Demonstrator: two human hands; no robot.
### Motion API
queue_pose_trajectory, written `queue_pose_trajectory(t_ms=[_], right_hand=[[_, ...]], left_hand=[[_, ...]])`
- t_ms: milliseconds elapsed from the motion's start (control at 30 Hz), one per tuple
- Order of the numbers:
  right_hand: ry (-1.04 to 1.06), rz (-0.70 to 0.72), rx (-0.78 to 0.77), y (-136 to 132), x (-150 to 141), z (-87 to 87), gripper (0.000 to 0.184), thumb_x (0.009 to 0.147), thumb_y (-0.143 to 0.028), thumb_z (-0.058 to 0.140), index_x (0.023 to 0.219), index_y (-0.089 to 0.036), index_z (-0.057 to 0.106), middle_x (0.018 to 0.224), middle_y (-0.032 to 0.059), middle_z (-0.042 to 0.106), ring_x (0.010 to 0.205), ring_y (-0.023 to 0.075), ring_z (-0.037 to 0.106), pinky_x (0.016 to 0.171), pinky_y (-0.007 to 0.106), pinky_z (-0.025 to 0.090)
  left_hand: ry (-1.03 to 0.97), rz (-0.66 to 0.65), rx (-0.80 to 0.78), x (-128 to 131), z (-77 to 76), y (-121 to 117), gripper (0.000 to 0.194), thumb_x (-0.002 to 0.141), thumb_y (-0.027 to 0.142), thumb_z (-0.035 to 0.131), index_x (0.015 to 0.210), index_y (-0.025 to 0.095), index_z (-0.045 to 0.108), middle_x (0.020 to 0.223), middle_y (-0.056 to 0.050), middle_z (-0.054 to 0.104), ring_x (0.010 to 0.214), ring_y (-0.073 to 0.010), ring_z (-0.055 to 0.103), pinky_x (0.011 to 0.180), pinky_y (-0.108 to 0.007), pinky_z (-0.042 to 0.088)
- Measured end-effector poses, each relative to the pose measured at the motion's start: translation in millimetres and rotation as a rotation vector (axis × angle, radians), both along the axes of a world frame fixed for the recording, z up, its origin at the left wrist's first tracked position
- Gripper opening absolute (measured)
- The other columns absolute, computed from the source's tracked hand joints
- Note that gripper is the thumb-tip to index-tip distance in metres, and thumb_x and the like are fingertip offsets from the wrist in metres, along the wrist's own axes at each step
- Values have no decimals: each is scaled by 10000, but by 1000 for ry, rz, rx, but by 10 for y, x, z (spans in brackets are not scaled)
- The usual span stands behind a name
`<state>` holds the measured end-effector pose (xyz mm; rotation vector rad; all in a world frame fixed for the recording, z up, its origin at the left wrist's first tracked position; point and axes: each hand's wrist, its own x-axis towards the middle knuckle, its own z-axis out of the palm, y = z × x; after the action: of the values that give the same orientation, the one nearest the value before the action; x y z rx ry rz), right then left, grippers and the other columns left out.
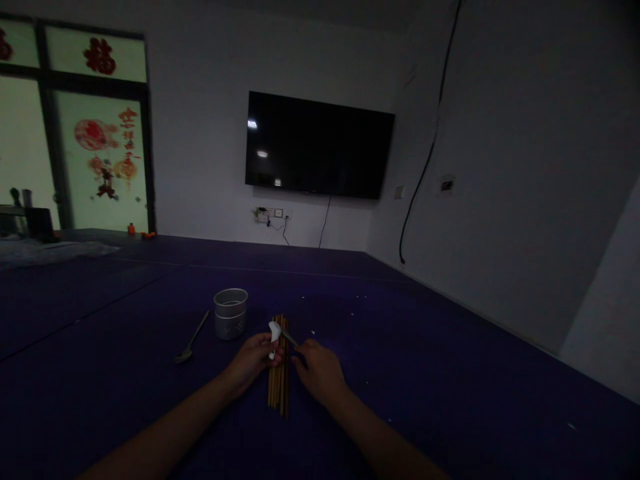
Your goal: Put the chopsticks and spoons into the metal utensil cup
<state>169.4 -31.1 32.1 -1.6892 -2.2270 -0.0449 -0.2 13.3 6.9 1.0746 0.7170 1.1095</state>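
Note:
My left hand (pixel 254 360) is closed around a white soup spoon (pixel 274 331), held upright. From my right hand (pixel 320 371), its fingers closed, a slim metal utensil (pixel 289 338) points up and left towards the white spoon; its kind is hard to make out. Whether the two touch is unclear. Beneath both hands a bundle of wooden chopsticks (pixel 278 390) lies lengthwise on the dark blue tabletop (pixel 360 427). Left of them stands a silver metal cup (pixel 231 315), open at the top. A metal spoon (pixel 192 341) rests at a slant beside the cup.
Small white scraps (pixel 313 332) dot the surface on the right. Clear plastic sheeting (pixel 55 251) and small orange items (pixel 131 229) sit at the far left. A television (pixel 320 147) hangs on the back wall, and a black cable (pixel 423 170) dangles along the right wall.

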Motion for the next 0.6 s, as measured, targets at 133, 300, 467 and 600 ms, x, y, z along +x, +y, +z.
queue_pose_trajectory(t_ms=[133,300,467,600], right_hand=[[3,11,7,3,1,-15,249,909,-276,446,1038,-225,653,1013,57,645,934,179,613,772,257,419],[-6,-1,3,5,-4,-12,244,908,-278,445,1005,-228,662,1000,56,644,915,176,614,753,257,421],[-1,-1,-3,2,-1,0,240,910,-275,447,1018,-231,657,1010,57,642,919,176,613,759,259,417],[4,2,-1,2,3,-2,245,912,-278,443,1027,-230,654,1022,57,640,927,180,611,764,263,417]], left_hand=[[-1,-2,2,3,6,-1,291,641,284,766,842,124,631,684,-27,650,594,-109,577,583,-229,413],[-8,8,-7,12,47,-45,278,633,277,765,829,128,633,675,-18,646,585,-102,566,579,-227,408],[-6,2,-12,16,74,-66,272,627,267,765,821,125,636,675,-21,648,575,-99,560,574,-226,401],[-7,9,-17,15,66,-59,291,618,269,772,830,124,636,672,-21,647,575,-100,561,573,-226,401]])
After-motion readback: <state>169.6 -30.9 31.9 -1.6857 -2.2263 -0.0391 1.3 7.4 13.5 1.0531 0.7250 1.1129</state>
